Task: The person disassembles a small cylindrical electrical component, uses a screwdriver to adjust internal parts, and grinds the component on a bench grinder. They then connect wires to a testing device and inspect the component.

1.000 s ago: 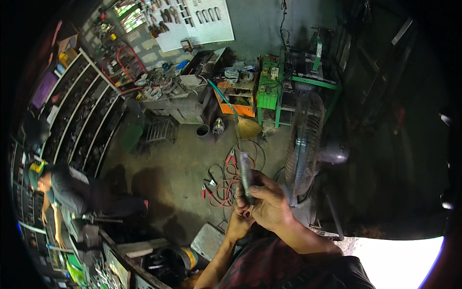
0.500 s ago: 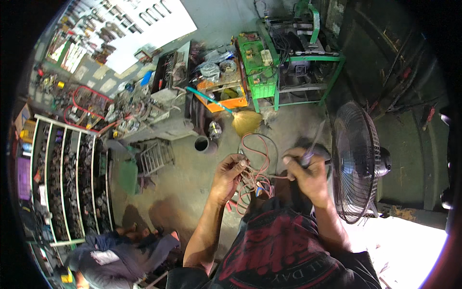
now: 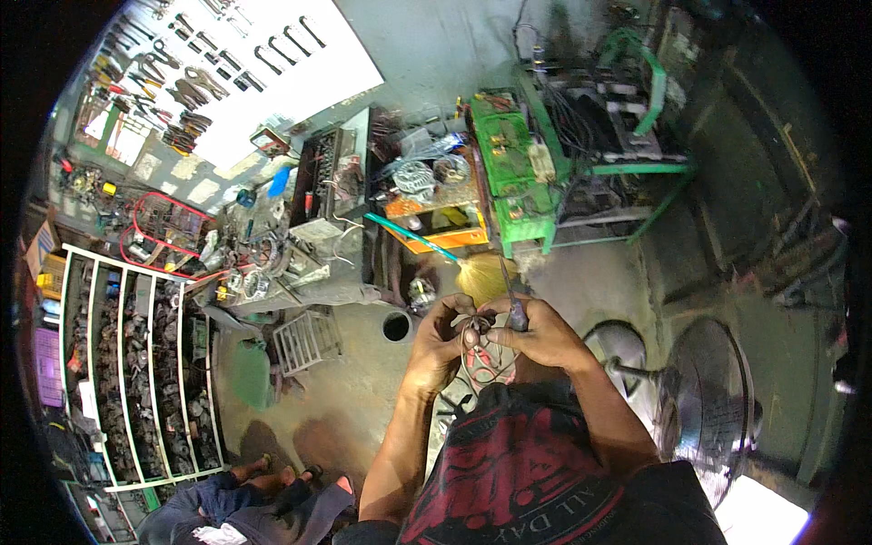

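My left hand (image 3: pixel 440 343) is closed on a bunch of thin cable (image 3: pixel 481 365), its thumb and fingers pinching it in front of my chest. Loops of the cable hang below the fingers. Close beside it, my right hand (image 3: pixel 548 334) is closed round a screwdriver (image 3: pixel 517 314) with a dark handle, the shaft pointing up and away from me. The right thumb and fingertips also meet the cable at the left hand's fingertips. What exactly sits between the fingertips is too small to make out.
A standing fan (image 3: pixel 708 391) is at my right. Ahead lie a broom (image 3: pixel 486 275), a green crate (image 3: pixel 518 182) and an orange cabinet (image 3: pixel 468 238). A cluttered workbench (image 3: pixel 313 282) and a parts shelf (image 3: pixel 136 363) stand left. Another person (image 3: pixel 245 509) is at lower left.
My right hand has moved left, bringing the screwdriver up to my left hand. The cable, stretched between the hands before, is now gathered where they meet. The view has shifted.
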Tool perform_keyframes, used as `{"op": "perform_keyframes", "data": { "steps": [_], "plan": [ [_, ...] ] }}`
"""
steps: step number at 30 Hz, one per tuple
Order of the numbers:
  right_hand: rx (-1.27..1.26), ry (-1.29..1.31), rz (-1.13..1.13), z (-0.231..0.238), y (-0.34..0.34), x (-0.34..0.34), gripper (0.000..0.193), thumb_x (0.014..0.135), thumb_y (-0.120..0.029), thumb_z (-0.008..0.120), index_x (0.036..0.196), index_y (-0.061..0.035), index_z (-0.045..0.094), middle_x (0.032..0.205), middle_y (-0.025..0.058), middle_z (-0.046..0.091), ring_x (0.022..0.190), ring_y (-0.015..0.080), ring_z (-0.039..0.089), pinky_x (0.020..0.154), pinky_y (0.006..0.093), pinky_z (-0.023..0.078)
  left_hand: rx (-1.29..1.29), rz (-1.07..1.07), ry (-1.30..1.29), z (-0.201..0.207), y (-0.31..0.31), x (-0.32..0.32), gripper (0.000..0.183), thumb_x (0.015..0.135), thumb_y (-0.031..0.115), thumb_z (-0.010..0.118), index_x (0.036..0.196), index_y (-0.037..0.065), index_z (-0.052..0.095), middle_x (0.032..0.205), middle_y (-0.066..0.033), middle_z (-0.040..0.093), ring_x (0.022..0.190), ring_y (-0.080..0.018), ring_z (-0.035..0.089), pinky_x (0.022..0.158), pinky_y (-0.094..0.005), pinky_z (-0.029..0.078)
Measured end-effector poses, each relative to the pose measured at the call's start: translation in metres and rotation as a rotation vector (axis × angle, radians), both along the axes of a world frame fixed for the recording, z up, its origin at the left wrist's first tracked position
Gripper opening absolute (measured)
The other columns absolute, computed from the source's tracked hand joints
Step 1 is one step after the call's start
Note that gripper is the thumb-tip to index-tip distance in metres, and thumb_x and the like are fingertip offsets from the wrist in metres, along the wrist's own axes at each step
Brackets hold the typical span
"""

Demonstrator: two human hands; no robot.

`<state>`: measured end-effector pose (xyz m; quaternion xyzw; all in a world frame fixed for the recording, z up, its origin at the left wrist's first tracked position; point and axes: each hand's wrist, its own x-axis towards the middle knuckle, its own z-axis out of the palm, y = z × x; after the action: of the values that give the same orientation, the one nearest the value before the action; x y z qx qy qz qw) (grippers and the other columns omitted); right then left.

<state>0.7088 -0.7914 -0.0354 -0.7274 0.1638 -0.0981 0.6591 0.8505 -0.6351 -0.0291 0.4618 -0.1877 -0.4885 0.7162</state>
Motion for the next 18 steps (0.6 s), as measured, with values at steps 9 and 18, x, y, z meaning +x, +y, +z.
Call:
{"op": "perform_keyframes", "data": {
  "steps": [9, 18],
  "plan": [
    [0.091, 0.013, -0.161, -0.015, -0.123, 0.11, 0.026, 0.086, -0.021, 0.076, 0.102, -0.001, 0.069, 0.091, 0.0096, 0.069, 0.089, 0.0204, 0.065, 0.084, 0.0364, 0.051, 0.185, -0.067, -0.098, 0.009, -0.111, 0.1, 0.037, 0.098, 0.016, 0.067, 0.127, -0.005, 0.061, 0.118, -0.0105, 0.07, 0.105, -0.0177, 0.064, 0.097, -0.0332, 0.05],
    [0.292, 0.071, -0.113, -0.011, -0.183, 0.147, 0.024, 0.086, -0.016, 0.076, 0.104, -0.002, 0.071, 0.088, 0.0088, 0.071, 0.083, 0.0154, 0.068, 0.075, 0.0326, 0.054, 0.179, -0.229, 0.358, 0.0, -0.181, 0.162, 0.029, 0.102, 0.018, 0.062, 0.123, -0.002, 0.061, 0.107, -0.0075, 0.071, 0.093, -0.0172, 0.068, 0.087, -0.0301, 0.055]
  ]
}}
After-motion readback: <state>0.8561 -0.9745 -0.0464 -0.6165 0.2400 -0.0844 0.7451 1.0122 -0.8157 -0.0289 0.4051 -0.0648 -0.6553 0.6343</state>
